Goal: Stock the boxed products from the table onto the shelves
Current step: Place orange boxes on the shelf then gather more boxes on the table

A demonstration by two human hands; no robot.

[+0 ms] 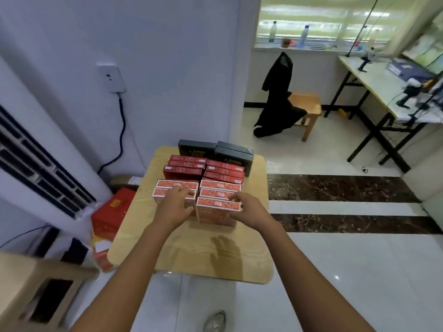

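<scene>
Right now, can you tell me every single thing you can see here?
orange patterned cardboard boxes: about six, orange and white, nearest rows on the table
dark red cardboard boxes: six, dark red, behind the orange ones
dark grey boxes: three showing, grey, table's far edge
light wooden table: one, pale tan, centre
red carton: one, red, floor left of table
white standing air conditioner: one, white, far left
wooden stool: one, tan, under a black garment, back
plastic bottles: two, pale, window sill
left hand: one, gripping a left orange box
right hand: one, fingers curled on the nearest right orange box
</scene>
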